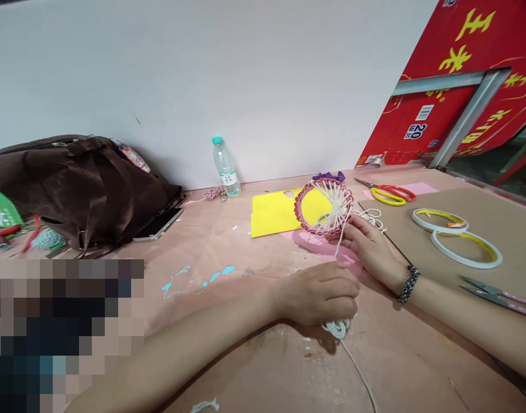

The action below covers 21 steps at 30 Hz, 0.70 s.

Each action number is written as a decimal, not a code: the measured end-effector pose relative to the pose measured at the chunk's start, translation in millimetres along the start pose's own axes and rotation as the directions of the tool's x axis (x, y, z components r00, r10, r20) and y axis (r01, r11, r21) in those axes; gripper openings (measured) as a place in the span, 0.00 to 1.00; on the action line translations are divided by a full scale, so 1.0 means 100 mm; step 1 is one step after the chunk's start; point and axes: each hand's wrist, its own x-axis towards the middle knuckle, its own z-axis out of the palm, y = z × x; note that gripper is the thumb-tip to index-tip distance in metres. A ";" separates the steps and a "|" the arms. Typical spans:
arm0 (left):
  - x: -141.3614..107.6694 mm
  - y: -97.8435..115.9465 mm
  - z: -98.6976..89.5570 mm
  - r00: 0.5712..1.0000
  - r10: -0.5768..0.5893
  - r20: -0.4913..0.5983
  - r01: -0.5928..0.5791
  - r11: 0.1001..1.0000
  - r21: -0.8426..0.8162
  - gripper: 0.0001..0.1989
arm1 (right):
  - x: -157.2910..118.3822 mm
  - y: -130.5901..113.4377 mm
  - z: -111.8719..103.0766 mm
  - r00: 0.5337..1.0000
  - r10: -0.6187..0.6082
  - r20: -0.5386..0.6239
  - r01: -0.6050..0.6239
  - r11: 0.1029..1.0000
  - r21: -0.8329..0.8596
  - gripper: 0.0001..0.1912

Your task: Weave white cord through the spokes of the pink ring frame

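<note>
A red ring with a scalloped, looped edge (297, 213) is held up over the table, with white cord (338, 201) strung across its right part. My right hand (370, 246) grips the ring at its lower right edge, fingers partly behind it. Below and nearer to me, my left hand (318, 293) is closed around a bundle of the same white cord (338, 328). One strand runs up from this hand to the ring. Another trails down from the bundle towards the table's near edge. The left fingertips are mostly hidden from view.
Yellow paper (271, 215) and pink paper (308, 244) lie behind the hands. Yellow-and-red-handled scissors (392, 195), white tape rolls (467, 255) and snips (499, 295) are at right. A water bottle (226, 169), phone (159, 225) and brown bag (73, 195) stand or lie leftward.
</note>
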 end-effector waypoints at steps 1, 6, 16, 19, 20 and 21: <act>0.00 -0.02 0.01 1.000 -0.005 -0.024 0.005 1.000 -0.008 0.12 | 0.00 0.01 0.00 1.000 -0.008 0.003 0.008 1.000 -0.004 0.09; -0.05 -0.11 0.06 0.953 -0.292 -0.077 0.287 0.955 -0.070 0.10 | 0.01 0.02 -0.02 1.000 -0.003 -0.005 0.003 1.000 0.008 0.10; 0.00 -0.10 0.01 0.672 -0.724 -0.155 0.715 0.689 -0.118 0.17 | 0.17 0.02 -0.10 0.996 -0.062 0.062 0.062 0.998 -0.006 0.11; -0.02 -0.11 0.04 0.708 -0.701 -0.087 0.704 0.710 0.012 0.10 | 0.34 0.00 -0.10 0.997 -0.023 0.079 0.021 1.000 0.018 0.14; -0.04 -0.12 0.05 0.709 -0.698 -0.099 0.703 0.710 0.027 0.09 | 0.39 0.01 -0.09 0.998 0.001 0.062 -0.003 0.999 0.035 0.14; -0.05 -0.12 0.04 0.716 -0.686 -0.125 0.695 0.718 0.038 0.09 | 0.42 0.03 -0.07 0.999 0.024 0.046 -0.026 0.999 0.047 0.15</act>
